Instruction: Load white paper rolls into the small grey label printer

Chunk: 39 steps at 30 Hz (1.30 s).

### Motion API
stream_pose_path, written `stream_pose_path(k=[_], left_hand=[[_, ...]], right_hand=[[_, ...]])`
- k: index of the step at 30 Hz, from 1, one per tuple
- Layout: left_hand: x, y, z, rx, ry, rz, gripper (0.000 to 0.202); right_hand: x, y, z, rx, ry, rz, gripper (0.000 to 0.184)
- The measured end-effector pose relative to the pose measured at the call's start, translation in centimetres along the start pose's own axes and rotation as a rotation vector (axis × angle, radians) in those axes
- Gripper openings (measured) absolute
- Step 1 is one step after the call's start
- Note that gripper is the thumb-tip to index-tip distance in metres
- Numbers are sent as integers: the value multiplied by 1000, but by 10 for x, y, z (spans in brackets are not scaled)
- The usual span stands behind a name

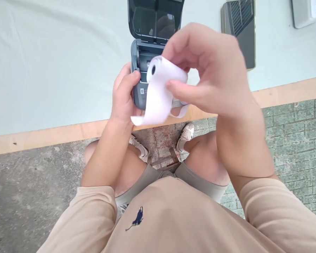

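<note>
A small grey receipt printer [138, 59] stands near the table's front edge with its lid [155, 19] flipped up and its paper bay showing. My left hand [125, 93] grips the printer's left side, thumb on its top edge. My right hand [208, 66] is raised above the printer, fingers closed on a white paper roll [160, 82]. A loose strip of paper hangs from the roll down past the table edge.
The table [42, 70] is covered by a pale cloth, with a wooden front edge [55, 135]. A dark flat device [241, 28] lies at the back right, and a light grey device [305, 12] at the far right corner. My legs and shoes show below on paved ground.
</note>
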State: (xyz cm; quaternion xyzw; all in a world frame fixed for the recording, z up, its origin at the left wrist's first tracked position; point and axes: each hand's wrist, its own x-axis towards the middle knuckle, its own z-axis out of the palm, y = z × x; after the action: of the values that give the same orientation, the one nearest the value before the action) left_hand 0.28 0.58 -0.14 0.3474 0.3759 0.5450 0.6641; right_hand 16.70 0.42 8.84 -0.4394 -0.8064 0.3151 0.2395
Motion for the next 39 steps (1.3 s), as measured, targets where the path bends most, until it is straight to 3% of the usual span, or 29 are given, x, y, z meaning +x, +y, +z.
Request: stream_pose_path(k=[5, 12, 16, 23, 28, 32, 34, 37, 39], left_hand=[[-3, 0, 3, -4, -52, 24, 24], [-3, -1, 2, -64, -23, 25, 20], [-4, -2, 1, -83, -18, 24, 22], [-5, 0, 2, -80, 4, 16, 22], [-6, -1, 2, -62, -27, 40, 27], [-6, -1, 0, 17, -79, 79, 50], [-6, 0, -2, 65, -78, 67, 56], [-6, 0, -3, 64, -93, 65, 52], [-5, 1, -2, 44, -105, 76, 51]], right_hand=[[15, 5, 14, -303, 79, 62, 22], [19, 9, 22, -143, 161, -2, 14], [19, 8, 24, -132, 128, 22, 13], [15, 8, 23, -391, 163, 46, 13], [13, 8, 26, -537, 41, 51, 22], [13, 5, 24, -535, 9, 64, 18], [13, 3, 19, -453, 95, 36, 15], [13, -2, 10, -361, 361, 59, 20], [14, -6, 5, -240, 349, 194, 40]])
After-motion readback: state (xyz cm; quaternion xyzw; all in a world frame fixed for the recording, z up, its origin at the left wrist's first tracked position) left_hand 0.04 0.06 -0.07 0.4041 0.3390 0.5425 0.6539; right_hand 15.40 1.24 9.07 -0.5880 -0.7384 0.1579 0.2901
